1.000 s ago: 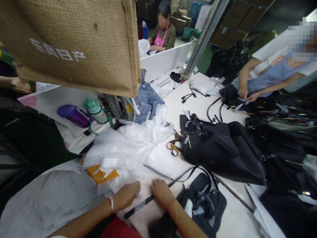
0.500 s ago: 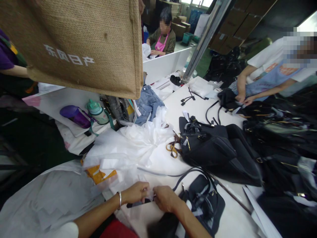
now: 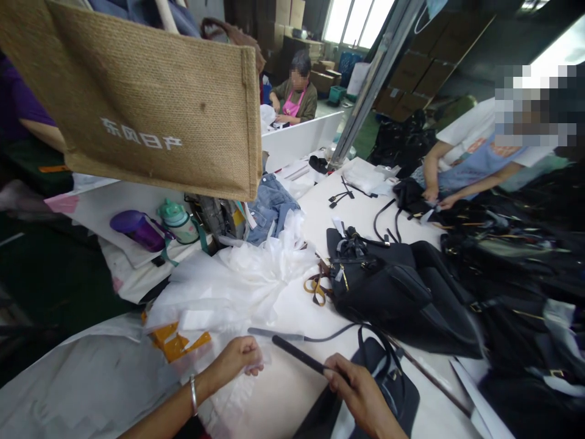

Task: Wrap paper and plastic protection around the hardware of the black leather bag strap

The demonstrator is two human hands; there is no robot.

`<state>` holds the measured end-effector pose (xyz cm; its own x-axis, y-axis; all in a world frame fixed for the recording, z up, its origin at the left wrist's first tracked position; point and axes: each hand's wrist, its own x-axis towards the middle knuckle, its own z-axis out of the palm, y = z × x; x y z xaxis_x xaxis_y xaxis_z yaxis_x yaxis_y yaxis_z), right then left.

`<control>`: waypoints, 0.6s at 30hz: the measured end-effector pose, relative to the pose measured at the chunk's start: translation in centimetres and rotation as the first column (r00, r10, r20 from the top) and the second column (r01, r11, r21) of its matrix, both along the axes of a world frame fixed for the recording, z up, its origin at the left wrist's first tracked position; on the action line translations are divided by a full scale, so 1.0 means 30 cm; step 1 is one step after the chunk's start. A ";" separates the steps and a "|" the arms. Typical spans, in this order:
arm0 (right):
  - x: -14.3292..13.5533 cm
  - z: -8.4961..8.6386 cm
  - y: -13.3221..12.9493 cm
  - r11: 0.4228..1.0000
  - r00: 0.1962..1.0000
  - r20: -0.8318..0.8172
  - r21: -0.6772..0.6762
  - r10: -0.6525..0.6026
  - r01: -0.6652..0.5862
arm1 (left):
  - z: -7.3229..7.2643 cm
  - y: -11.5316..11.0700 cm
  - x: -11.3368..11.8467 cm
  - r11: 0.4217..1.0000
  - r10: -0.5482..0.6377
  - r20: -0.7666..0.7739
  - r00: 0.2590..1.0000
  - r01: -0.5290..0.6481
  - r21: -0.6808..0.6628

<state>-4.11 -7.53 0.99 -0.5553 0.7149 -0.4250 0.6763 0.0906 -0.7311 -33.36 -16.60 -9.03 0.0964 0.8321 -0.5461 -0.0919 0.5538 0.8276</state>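
Observation:
Low in the middle, my left hand (image 3: 242, 358), a bangle on its wrist, is closed on a crumpled piece of clear plastic film (image 3: 261, 361). Opposite it, my right hand (image 3: 354, 384) grips a black strap (image 3: 297, 353), whose flat free end points left toward the film without touching it. Under and behind the right hand sits a small black bag (image 3: 404, 396) with thin handles. Behind the strap, a long thin cord or strap (image 3: 278, 334) lies across the white table (image 3: 292, 390), its left end greyish.
A large black bag (image 3: 388, 286) lies beyond my right hand. White plastic bags (image 3: 237, 274) are heaped to the left, near an orange packet (image 3: 176, 341). A jute bag (image 3: 173, 116) hangs upper left. A co-worker (image 3: 479, 152) handles black bags at right; another person (image 3: 297, 91) sits behind.
My hands have drawn apart. The right has moved right with the black strap, now plainly in sight; the left has gone a little left with the film. The view has tilted up slightly.

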 end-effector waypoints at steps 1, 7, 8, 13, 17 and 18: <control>0.003 0.001 -0.007 1.000 1.000 -0.005 0.002 -0.006 0.006 | 0.012 0.009 0.012 1.000 0.006 0.013 1.000 -0.006 0.006; 0.014 0.016 -0.033 1.000 1.000 -0.003 -0.007 -0.020 0.020 | 0.060 0.035 0.039 0.999 0.022 0.034 0.999 -0.023 0.024; 0.016 0.018 -0.035 1.000 1.000 -0.003 -0.010 -0.021 0.021 | 0.063 0.035 0.039 0.999 0.023 0.031 0.999 -0.024 0.025; 0.030 0.012 -0.042 1.000 1.000 0.010 0.019 -0.011 0.011 | 0.071 0.031 0.040 0.999 0.020 0.012 1.000 -0.021 0.046; 0.036 -0.002 -0.046 0.999 0.999 0.038 0.034 0.014 -0.016 | 0.081 0.032 0.041 0.998 0.009 -0.008 1.000 -0.008 0.066; 0.037 -0.005 -0.047 0.999 0.999 0.046 0.037 0.016 -0.018 | 0.085 0.033 0.041 0.997 0.008 -0.019 1.000 -0.006 0.072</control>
